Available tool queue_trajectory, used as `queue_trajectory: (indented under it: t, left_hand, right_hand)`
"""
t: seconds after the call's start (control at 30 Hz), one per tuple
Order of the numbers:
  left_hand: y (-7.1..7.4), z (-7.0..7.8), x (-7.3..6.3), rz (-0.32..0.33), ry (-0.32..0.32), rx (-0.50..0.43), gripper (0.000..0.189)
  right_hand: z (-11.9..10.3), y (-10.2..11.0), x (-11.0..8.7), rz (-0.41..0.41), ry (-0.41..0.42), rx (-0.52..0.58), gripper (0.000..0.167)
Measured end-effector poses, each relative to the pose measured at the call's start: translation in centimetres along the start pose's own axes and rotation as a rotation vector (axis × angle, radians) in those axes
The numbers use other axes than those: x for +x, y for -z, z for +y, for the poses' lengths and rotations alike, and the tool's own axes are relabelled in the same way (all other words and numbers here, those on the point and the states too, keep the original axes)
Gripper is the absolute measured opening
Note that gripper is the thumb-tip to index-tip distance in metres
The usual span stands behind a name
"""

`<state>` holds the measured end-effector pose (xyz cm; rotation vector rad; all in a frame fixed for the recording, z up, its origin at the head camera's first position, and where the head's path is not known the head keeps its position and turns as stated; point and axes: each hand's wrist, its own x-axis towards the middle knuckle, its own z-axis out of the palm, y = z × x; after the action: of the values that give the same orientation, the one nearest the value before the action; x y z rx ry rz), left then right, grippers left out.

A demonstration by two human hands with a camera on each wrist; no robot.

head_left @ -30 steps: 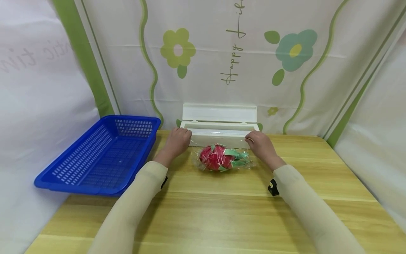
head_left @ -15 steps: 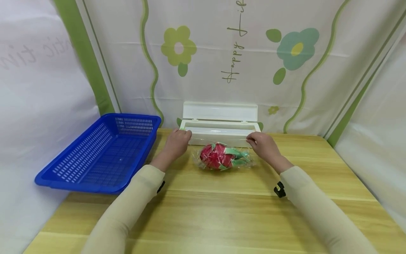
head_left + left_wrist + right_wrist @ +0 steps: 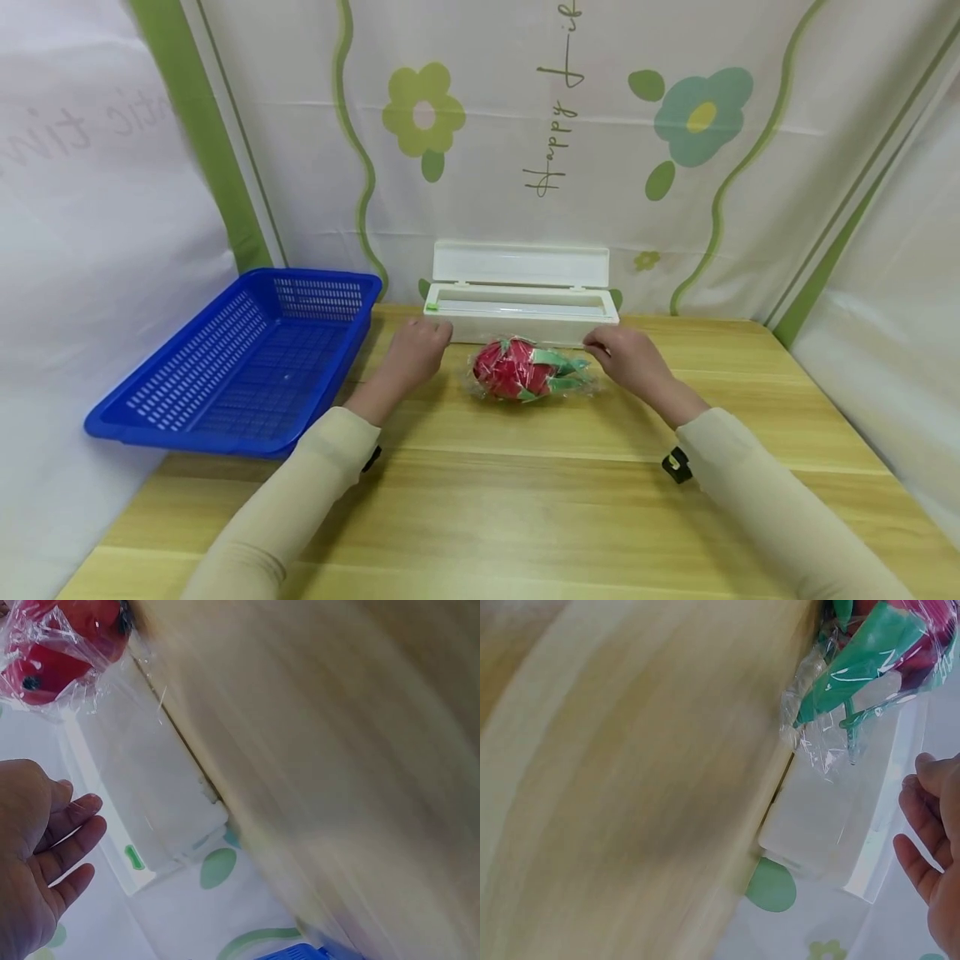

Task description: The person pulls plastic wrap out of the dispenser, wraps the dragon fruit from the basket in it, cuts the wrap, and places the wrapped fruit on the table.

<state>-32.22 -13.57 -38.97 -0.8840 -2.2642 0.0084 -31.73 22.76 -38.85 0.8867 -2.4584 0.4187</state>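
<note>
A red dragon fruit point(image 3: 510, 369) with green leaf tips lies on the table, wrapped in crinkled clear film. Behind it a white cling film box point(image 3: 517, 330) stands with its lid point(image 3: 521, 265) raised and the roll inside. A small green slider point(image 3: 134, 857) sits at the box's left end. My left hand point(image 3: 414, 354) pinches cling film between thumb and forefinger, its other fingers loosely bent. At the right end of the box, my right hand point(image 3: 628, 360) pinches the film likewise. The clear cling film point(image 3: 555, 343) between the hands is barely visible.
A blue plastic basket point(image 3: 247, 367) stands on the left side of the wooden table point(image 3: 510, 500). Just behind the box hangs a white flowered curtain point(image 3: 517, 208), which also closes off both sides.
Both hands have moved down and toward me from the box's upper front edge, spreading slightly apart. The green slider has come into view. The dragon fruit and the basket have stayed put.
</note>
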Motion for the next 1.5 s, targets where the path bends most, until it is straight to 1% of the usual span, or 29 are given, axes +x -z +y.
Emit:
queue_trajectory:
  t: [0.1, 0.23, 0.43, 0.53, 0.67, 0.83, 0.93, 1.03, 1.1, 1.13, 1.2, 1.3, 1.4, 1.5]
  left_hand:
    - [0.2, 0.3, -0.3, -0.037, 0.006, -0.006, 0.019]
    - [0.4, 0.8, -0.7, -0.067, 0.009, -0.015, 0.020]
    - [0.3, 1.1, -1.2, -0.105, 0.017, -0.039, 0.018]
    - [0.2, 1.2, -1.4, -0.108, 0.014, -0.054, 0.017]
    - [0.2, 1.4, -1.4, -0.119, 0.010, -0.076, 0.016]
    - [0.4, 1.5, -1.4, -0.144, 0.013, -0.109, 0.020]
    - [0.9, 1.5, -1.3, -0.141, 0.025, -0.150, 0.021]
    - [1.4, 1.5, -1.2, -0.149, 0.044, -0.183, 0.018]
    - [1.7, 1.5, -1.2, -0.159, 0.048, -0.190, 0.024]
    - [1.7, 1.6, -1.2, -0.168, 0.046, -0.194, 0.031]
    - [1.8, 1.6, -1.2, -0.187, 0.031, -0.208, 0.048]
    - [1.6, 1.8, -1.2, -0.244, -0.004, -0.219, 0.074]
    - [1.1, 2.0, -1.2, -0.306, -0.034, -0.211, 0.091]
    - [0.6, 2.2, -1.2, -0.350, -0.044, -0.195, 0.101]
  right_hand:
    - [-0.3, 0.0, -0.4, -0.016, 0.023, 0.000, 0.004]
    - [-0.7, 0.0, -0.9, -0.046, 0.035, 0.009, 0.006]
    - [-0.8, -0.6, -1.6, -0.050, 0.096, 0.022, 0.010]
    - [-1.0, -0.8, -1.8, -0.051, 0.124, 0.030, 0.012]
    - [-1.2, -1.0, -2.1, -0.074, 0.127, 0.043, 0.013]
    - [-1.4, -0.8, -2.4, -0.105, 0.123, 0.034, 0.011]
    - [-1.4, -0.4, -2.5, -0.089, 0.137, 0.036, 0.010]
    - [-1.3, 0.0, -2.7, -0.041, 0.161, 0.031, 0.014]
    - [-1.1, 0.1, -2.7, -0.007, 0.185, 0.023, 0.021]
    - [-1.1, 0.1, -2.7, 0.008, 0.195, 0.020, 0.025]
    - [-1.0, 0.1, -2.7, 0.033, 0.219, 0.007, 0.036]
    - [-0.9, -0.1, -2.6, 0.037, 0.258, 0.010, 0.055]
    - [-1.0, -0.4, -2.4, -0.005, 0.278, 0.021, 0.072]
    - [-1.2, -0.8, -2.1, -0.081, 0.267, 0.018, 0.083]
